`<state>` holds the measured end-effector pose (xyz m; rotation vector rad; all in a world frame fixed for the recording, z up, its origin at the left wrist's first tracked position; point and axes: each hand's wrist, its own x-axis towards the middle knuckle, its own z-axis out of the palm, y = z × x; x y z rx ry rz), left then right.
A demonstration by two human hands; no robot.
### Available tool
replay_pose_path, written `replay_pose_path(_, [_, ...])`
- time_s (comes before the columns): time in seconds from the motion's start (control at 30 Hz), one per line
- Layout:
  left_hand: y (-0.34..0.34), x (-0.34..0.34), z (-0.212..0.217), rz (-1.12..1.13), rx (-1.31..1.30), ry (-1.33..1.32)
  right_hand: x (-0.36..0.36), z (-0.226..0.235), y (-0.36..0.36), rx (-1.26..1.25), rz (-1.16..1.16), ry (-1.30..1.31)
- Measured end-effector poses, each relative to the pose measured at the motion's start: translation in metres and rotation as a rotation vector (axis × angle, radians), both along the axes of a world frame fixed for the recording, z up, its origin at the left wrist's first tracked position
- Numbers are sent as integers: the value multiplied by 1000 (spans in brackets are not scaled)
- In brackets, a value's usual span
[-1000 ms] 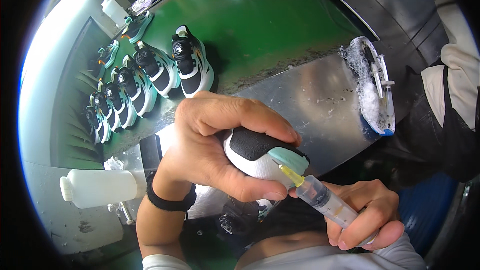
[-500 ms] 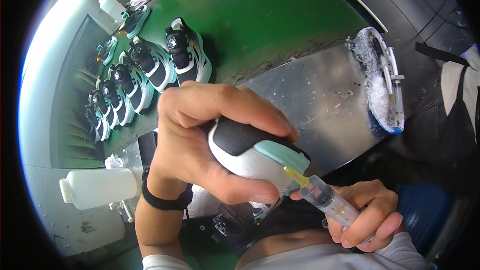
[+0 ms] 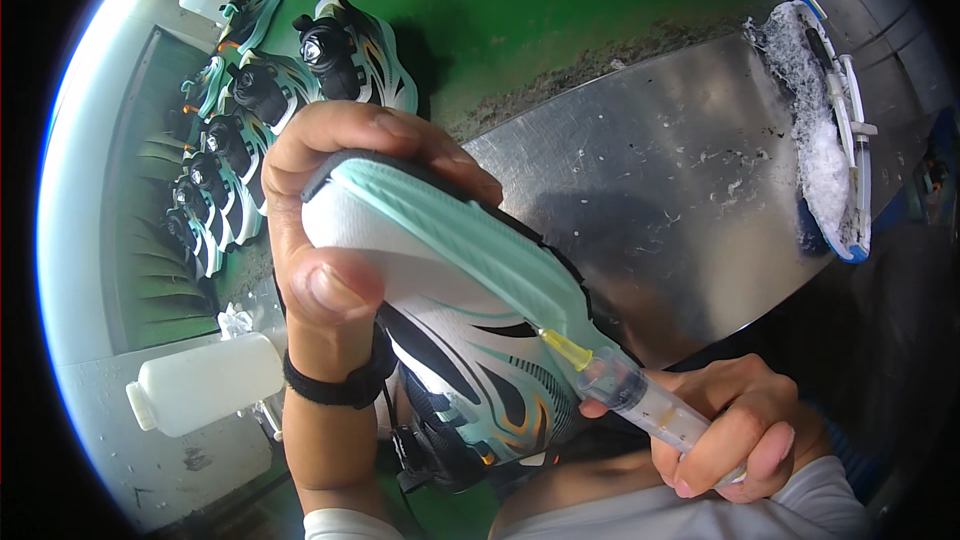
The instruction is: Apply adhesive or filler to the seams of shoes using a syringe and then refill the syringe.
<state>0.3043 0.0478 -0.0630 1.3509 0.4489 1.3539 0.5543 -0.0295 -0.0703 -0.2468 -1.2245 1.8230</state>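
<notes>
Tilted shoe (image 3: 455, 312), left of the syringe (image 3: 650, 405), appears light, sole (image 3: 455, 230) likely stiffer than upper (image 3: 505, 385); left hand (image 3: 335, 210) clasps one end, judged sound; right hand (image 3: 735, 430) is curled around the syringe

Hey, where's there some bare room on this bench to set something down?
One patch is the green surface, between the standing shoes and the metal plate. The plate is also mostly bare between the held shoe and the white fluff. It's crowded at left, with shoes and a white bottle.
</notes>
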Motion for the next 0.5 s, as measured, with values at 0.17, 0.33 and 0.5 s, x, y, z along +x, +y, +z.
replay_pose_path(0.17, [1, -5, -5, -10, -65, -45, 1, -3, 6, 14, 37, -28])
replay_pose_path(0.33, [6, -11, -10, -63, -26, -42, 5, -9, 6, -1, 53, -3])
replay_pose_path(0.5, [3, -9, -12, -25, -75, -66, 9, -15, 1, -5, 52, 2])
